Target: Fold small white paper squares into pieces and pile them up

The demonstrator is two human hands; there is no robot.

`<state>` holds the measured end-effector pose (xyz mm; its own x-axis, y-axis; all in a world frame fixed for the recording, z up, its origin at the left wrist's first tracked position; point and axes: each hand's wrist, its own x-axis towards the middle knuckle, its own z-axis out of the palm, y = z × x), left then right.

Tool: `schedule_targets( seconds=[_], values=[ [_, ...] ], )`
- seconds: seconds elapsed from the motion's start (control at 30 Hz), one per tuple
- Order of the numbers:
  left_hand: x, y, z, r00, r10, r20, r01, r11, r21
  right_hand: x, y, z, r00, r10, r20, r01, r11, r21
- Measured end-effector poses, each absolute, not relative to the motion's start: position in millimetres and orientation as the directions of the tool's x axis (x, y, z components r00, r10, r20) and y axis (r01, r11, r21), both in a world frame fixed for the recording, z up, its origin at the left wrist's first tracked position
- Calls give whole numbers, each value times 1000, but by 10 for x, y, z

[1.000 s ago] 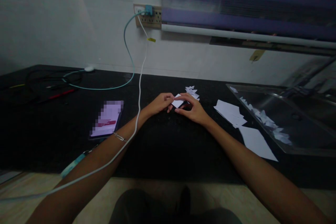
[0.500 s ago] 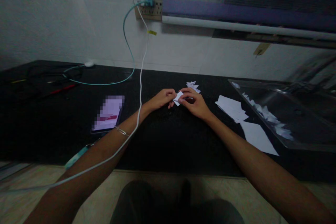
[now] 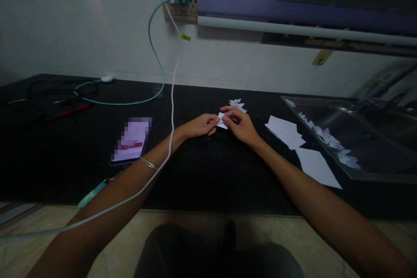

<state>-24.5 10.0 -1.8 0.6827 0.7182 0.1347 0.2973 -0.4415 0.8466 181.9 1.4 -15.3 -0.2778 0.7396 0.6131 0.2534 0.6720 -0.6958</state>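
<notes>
A small folded piece of white paper (image 3: 222, 121) is held between my two hands above the dark counter. My left hand (image 3: 202, 125) pinches its left edge, thumb and fingers closed. From the other side my right hand (image 3: 240, 124) grips the paper with thumb and index finger. Just behind my right hand lies a little group of pointed folded paper pieces (image 3: 238, 104). To the right are a stack of white paper sheets (image 3: 285, 131) and a larger white sheet (image 3: 317, 167).
A metal sink (image 3: 374, 156) is at the right, with folded paper pieces (image 3: 329, 139) along its left rim. A phone (image 3: 132, 141) lies left of my forearm. A white cable (image 3: 172, 108) crosses that forearm, and a teal cable (image 3: 124, 104) loops behind.
The folded paper has turned slightly between my fingers, and my left fingers have drawn closer together. The whole view has shifted a little.
</notes>
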Motion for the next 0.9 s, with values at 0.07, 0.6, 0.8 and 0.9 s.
schedule_targets(
  seconds=[0.07,0.6,0.8,0.9],
  values=[
    [-236,90,-34,688,710,148,323,-483,814,1815,26,-164,-282,757,590,233,650,-723],
    [-195,20,-51,657,737,159,388,-512,767,1771,16,-166,-209,721,660,267,692,-671],
    [-168,11,-25,634,751,183,459,-557,692,1768,31,-175,-191,730,656,256,682,-685],
    [-161,22,-26,624,748,228,468,-591,657,1770,39,-182,-192,746,637,260,665,-700]
  ],
)
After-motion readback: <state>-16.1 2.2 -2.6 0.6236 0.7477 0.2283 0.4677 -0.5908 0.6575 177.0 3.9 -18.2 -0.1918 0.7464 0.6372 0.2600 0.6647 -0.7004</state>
